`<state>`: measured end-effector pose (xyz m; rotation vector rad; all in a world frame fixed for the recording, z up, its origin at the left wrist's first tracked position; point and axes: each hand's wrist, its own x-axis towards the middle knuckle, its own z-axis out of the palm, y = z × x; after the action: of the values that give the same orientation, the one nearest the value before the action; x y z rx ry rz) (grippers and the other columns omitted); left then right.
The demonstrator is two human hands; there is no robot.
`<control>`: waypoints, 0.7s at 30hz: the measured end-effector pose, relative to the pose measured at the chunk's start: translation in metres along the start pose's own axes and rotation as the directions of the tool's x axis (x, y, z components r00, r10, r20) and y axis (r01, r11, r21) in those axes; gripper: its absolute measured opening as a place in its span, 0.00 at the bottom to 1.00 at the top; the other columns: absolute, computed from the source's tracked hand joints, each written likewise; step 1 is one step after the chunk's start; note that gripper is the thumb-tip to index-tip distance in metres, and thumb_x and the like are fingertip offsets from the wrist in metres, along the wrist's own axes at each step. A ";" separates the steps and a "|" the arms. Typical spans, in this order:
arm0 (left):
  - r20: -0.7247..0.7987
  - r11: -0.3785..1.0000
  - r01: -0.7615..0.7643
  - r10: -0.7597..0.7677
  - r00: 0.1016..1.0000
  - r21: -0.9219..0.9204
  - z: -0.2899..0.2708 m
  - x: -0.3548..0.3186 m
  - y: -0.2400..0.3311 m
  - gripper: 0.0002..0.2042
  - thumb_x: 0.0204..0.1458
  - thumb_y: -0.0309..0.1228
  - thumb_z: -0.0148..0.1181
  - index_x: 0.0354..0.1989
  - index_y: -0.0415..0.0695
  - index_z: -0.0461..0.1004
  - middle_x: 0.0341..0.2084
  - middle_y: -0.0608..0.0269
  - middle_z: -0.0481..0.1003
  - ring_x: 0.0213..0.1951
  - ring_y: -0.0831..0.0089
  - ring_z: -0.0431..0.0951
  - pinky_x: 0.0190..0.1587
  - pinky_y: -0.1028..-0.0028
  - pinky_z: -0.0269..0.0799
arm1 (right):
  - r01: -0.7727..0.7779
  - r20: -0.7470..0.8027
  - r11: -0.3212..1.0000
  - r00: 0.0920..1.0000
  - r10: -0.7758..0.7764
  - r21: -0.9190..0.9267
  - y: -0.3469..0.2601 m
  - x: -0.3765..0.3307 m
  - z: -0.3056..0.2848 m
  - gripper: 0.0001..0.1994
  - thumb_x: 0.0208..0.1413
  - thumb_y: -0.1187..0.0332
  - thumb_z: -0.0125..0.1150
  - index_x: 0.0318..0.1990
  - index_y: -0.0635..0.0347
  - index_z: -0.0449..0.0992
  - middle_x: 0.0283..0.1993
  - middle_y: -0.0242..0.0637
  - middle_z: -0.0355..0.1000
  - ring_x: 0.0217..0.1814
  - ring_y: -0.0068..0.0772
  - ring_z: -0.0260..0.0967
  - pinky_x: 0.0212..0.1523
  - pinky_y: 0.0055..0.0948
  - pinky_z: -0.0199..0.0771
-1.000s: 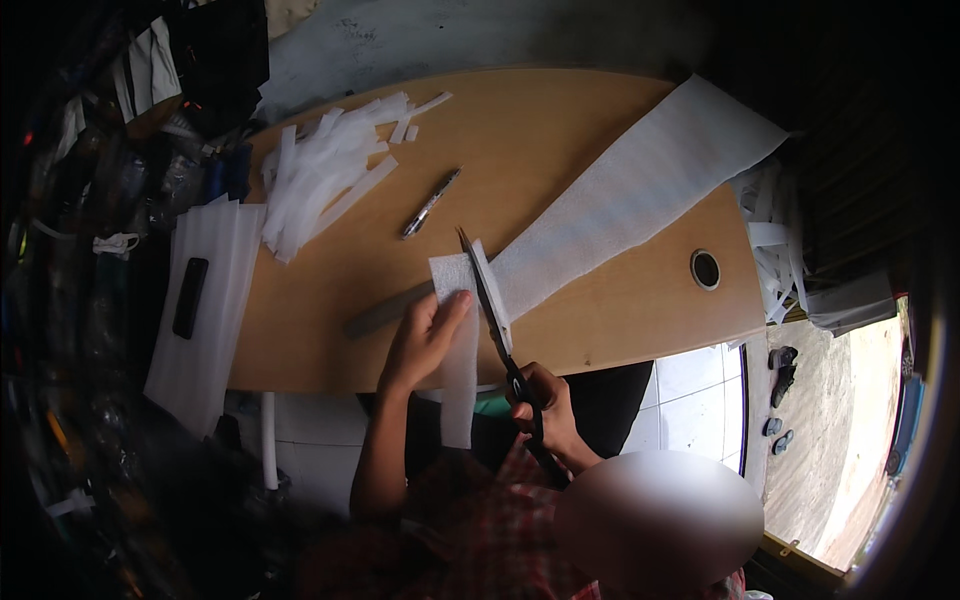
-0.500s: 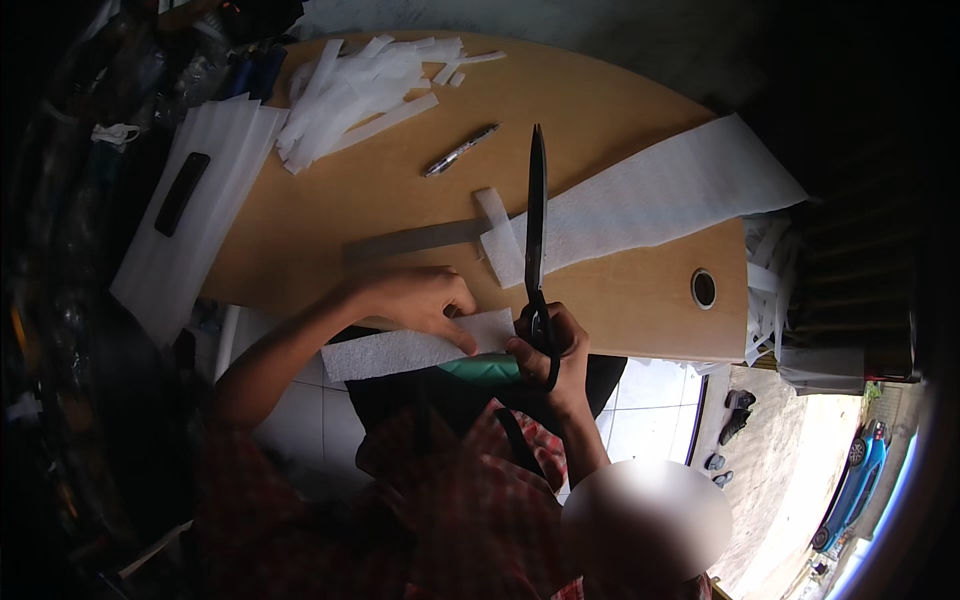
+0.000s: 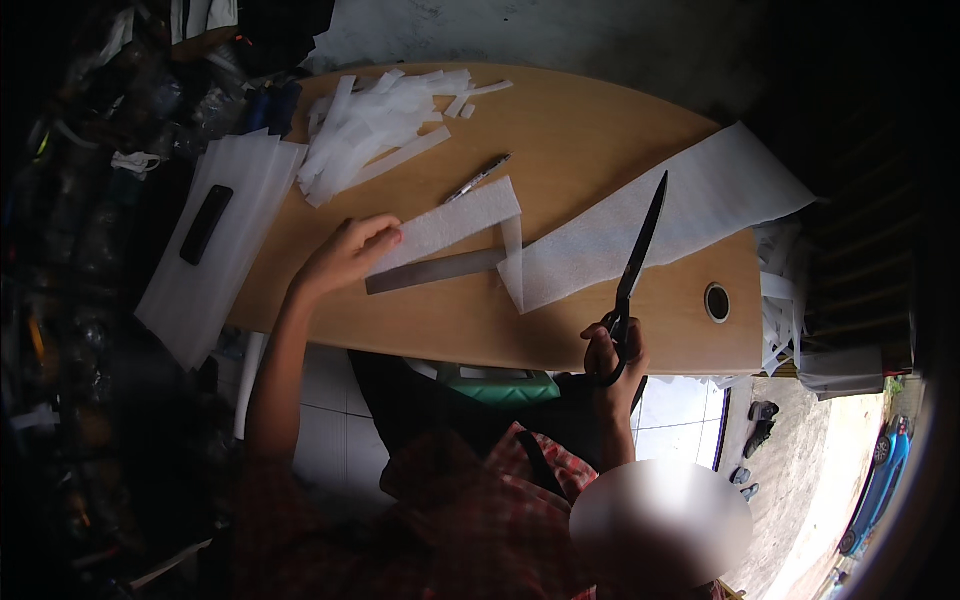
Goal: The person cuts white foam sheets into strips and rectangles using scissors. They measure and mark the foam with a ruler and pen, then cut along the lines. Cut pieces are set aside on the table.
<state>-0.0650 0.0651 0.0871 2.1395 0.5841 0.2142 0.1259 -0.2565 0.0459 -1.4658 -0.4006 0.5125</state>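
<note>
My left hand (image 3: 350,252) pinches one end of a short white foam strip (image 3: 455,222) and holds it over the table. The strip's far end covers part of a pen (image 3: 485,172). My right hand (image 3: 618,358), near the table's front edge, grips a pair of large black scissors (image 3: 644,240) by the handles, blades pointing up and away and looking closed. Between the hands lies a flat grey strip (image 3: 435,273), with one end by the wide white foam sheet (image 3: 670,220). A narrow piece of foam (image 3: 512,245) lies at that sheet's left end.
On the wooden table (image 3: 570,130), a heap of white foam strips (image 3: 370,135) lies at the far left. Left of it, stacked foam sheets (image 3: 250,200) carry a black phone (image 3: 207,225). A round cable hole (image 3: 717,302) is at the right. White scraps (image 3: 780,300) hang beyond the right edge.
My left hand has carried the foam strip from the table's front edge up over the tabletop, away from me. My right hand has moved right with the scissors, which now tilt to the right.
</note>
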 end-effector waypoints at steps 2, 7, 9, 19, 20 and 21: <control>-0.224 0.999 -0.024 0.035 0.974 0.048 -0.029 0.017 -0.026 0.13 0.63 0.37 0.53 0.39 0.36 0.72 0.21 0.62 0.67 0.26 0.79 0.63 0.32 0.75 0.63 | 0.007 -0.020 1.000 1.000 -0.007 -0.019 0.005 0.005 -0.004 0.13 0.57 0.62 0.65 0.37 0.61 0.70 0.23 0.27 0.67 0.17 0.13 0.58 0.18 0.17 0.53; -0.472 0.936 -0.003 0.180 0.863 0.352 -0.103 0.061 -0.083 0.16 0.61 0.41 0.55 0.45 0.39 0.74 0.25 0.60 0.72 0.28 0.68 0.70 0.37 0.71 0.66 | 0.018 0.018 0.998 1.000 -0.017 -0.063 0.026 0.009 -0.014 0.13 0.56 0.61 0.66 0.35 0.61 0.71 0.24 0.25 0.66 0.22 0.14 0.59 0.23 0.18 0.56; -0.571 0.810 0.122 0.289 0.769 0.574 -0.099 0.071 -0.084 0.17 0.59 0.42 0.57 0.47 0.42 0.75 0.30 0.60 0.75 0.34 0.62 0.73 0.42 0.66 0.66 | 0.034 0.024 0.998 0.999 -0.033 -0.047 0.031 0.011 -0.017 0.14 0.56 0.61 0.67 0.34 0.62 0.71 0.25 0.25 0.66 0.25 0.14 0.60 0.26 0.18 0.58; -0.153 0.963 0.032 0.010 0.988 0.268 0.114 0.054 0.050 0.21 0.49 0.48 0.67 0.27 0.39 0.72 0.22 0.56 0.74 0.28 0.58 0.76 0.32 0.61 0.71 | 0.076 0.036 0.992 0.997 -0.073 -0.097 0.035 0.019 -0.023 0.16 0.53 0.59 0.69 0.35 0.63 0.72 0.27 0.26 0.68 0.30 0.17 0.62 0.33 0.21 0.60; -0.172 0.972 -0.004 0.046 0.984 0.237 0.124 0.055 0.049 0.21 0.49 0.47 0.67 0.27 0.39 0.72 0.23 0.55 0.74 0.27 0.58 0.76 0.33 0.62 0.72 | 0.081 0.039 0.993 0.996 -0.078 -0.081 0.036 0.019 -0.021 0.17 0.53 0.59 0.69 0.35 0.63 0.72 0.27 0.26 0.68 0.31 0.17 0.63 0.34 0.21 0.61; -0.192 0.978 -0.041 0.081 0.978 0.205 0.132 0.057 0.047 0.20 0.48 0.45 0.68 0.27 0.39 0.72 0.24 0.54 0.75 0.27 0.57 0.77 0.33 0.62 0.72 | 0.086 0.042 0.994 0.996 -0.084 -0.065 0.036 0.020 -0.021 0.17 0.53 0.58 0.69 0.35 0.63 0.72 0.28 0.27 0.68 0.31 0.18 0.63 0.35 0.21 0.62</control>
<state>0.0474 -0.0259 0.0433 2.3503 0.6801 0.4236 0.1509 -0.2619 0.0073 -1.4984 -0.5132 0.4638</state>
